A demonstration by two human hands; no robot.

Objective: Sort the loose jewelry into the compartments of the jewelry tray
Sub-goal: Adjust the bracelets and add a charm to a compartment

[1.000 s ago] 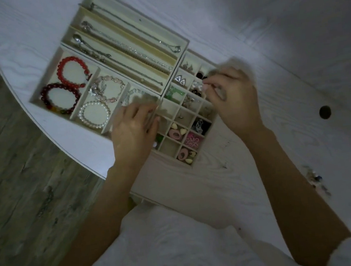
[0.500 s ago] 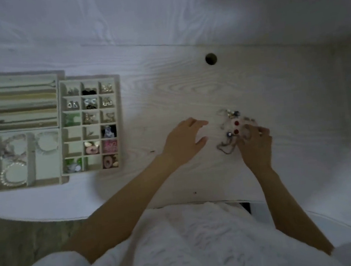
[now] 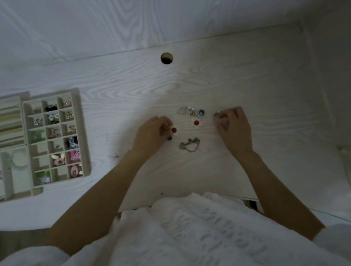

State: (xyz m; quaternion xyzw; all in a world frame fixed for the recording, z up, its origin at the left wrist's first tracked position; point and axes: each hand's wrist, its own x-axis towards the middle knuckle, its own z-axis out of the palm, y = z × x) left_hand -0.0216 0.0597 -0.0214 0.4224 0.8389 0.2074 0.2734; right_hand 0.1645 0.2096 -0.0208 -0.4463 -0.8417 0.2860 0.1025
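a: left hand [image 3: 151,133] — curled, fingertips pinched on a small red piece [image 3: 173,130], with something dark [image 3: 169,138] just under it. gripping for sure? hard to tell, looks like a pinch.

b: right hand [image 3: 234,126] — also curled, closed around something small and pale [image 3: 218,113] at the fingertips. cannot say what piece.

a: and between both hands, on the table [image 3: 251,80]: a chain [image 3: 189,145] at about 6 o'clock of the little pile, lying with long axis from 9 to 3 o'clock, slightly bunched. a white flower with red centre [image 3: 196,123] in the middle. a blue bead [image 3: 201,112] and a thin wire loop [image 3: 182,111] toward 12 o'clock.

b: nearer to the chain? left hand, a little. from the left hand at about 4 o'clock; from the right hand at about 8 o'clock.

a: the jewelry tray [image 3: 80,130] — far at 9 o'clock from the pile, well apart. many small compartments already filled, some in the left column of the grid look free.

b: so probably left hand for the carrying, being on the tray's side. long sweep toward 9 o'clock needed.
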